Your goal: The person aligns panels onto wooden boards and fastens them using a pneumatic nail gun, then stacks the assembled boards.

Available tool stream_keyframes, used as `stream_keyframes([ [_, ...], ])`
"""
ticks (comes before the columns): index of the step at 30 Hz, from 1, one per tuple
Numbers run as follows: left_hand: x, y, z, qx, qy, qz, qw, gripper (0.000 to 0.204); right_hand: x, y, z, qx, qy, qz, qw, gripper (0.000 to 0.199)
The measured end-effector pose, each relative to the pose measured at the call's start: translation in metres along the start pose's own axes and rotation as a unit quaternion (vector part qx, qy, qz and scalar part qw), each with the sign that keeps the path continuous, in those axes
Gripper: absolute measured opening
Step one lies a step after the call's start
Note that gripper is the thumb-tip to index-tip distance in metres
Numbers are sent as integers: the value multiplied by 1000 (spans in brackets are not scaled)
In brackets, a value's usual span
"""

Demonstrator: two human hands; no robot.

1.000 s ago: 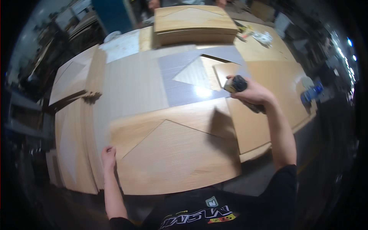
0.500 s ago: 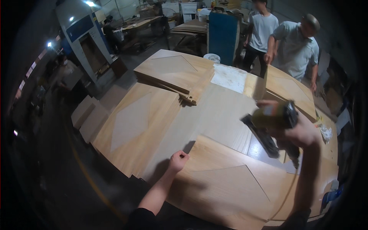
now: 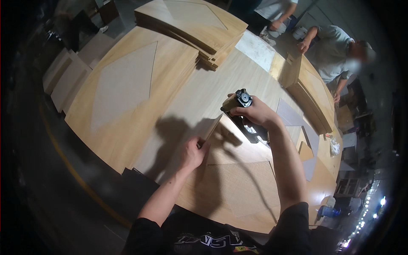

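My left hand is closed on the left edge of a light wooden panel with a diamond shape on its face. The panel lies in front of me, its far left corner tipped up a little. My right hand grips a nail gun with a dark round cap on top. The tool sits at the panel's far edge, near that corner. Its nose is hidden, so I cannot tell whether it touches the wood. A hose-like shadow falls across the panel.
Diamond-patterned panels lie at the left, with a taller panel stack behind. Right of my arm are grey sheets and small wood pieces. Across the table, a person holds another panel stack; a second person stands beside.
My right hand has brought the nail gun from the right down to the panel's far edge. My left hand keeps hold of the panel's edge. The view has tilted downward.
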State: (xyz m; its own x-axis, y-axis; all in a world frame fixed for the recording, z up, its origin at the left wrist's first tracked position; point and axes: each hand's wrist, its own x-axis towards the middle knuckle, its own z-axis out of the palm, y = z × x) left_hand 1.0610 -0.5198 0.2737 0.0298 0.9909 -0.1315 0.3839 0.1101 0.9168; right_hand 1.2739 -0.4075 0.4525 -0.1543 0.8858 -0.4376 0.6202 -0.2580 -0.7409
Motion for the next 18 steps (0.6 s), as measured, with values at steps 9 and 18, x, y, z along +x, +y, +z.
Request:
stream_keyframes([
  [9, -3, -4, -3, -24, -7, 2, 1000, 18, 7, 28, 10, -9, -23, 43, 999, 56],
  [18, 0, -8, 2, -59, -12, 4, 998, 19, 2, 32, 7, 4, -21, 92, 996, 56],
])
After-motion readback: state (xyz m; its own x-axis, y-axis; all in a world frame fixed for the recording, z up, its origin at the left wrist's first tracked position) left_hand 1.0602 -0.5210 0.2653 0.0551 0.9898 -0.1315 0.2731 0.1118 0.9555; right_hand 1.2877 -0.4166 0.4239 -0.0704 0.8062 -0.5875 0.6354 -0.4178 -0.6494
